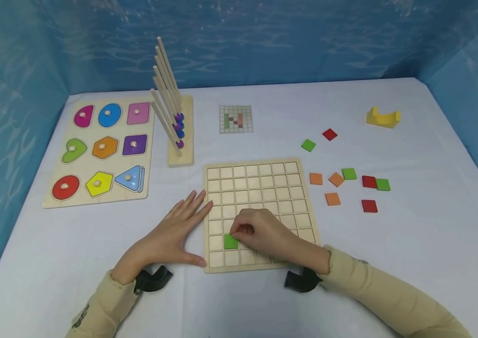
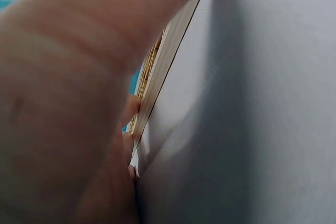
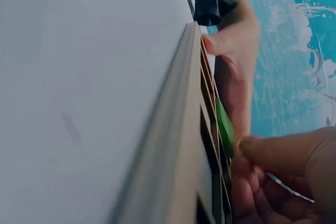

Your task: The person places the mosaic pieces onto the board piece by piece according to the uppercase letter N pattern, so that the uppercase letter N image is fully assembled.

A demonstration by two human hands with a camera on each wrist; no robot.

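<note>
A wooden grid board (image 1: 255,170) lies flat on the white table. My right hand (image 1: 261,232) is over its lower left part, with thumb and fingertips pinching the upper right corner of a green square tile (image 1: 230,242). In the right wrist view that green tile (image 3: 224,127) stands tilted against the grid, beside the thumb. My left hand (image 1: 175,232) lies spread at the board's left side, its thumb and fingertips touching the edge. The left wrist view shows the left thumb (image 2: 100,30) large and close, along the board's side (image 2: 170,51).
Several loose red, green and orange tiles (image 1: 333,199) lie right of the board. Behind it is a small pattern card (image 1: 236,126). A peg stand (image 1: 181,160) and a knobbed shape puzzle (image 1: 82,178) are at the left. A yellow curved block (image 1: 383,119) sits far right.
</note>
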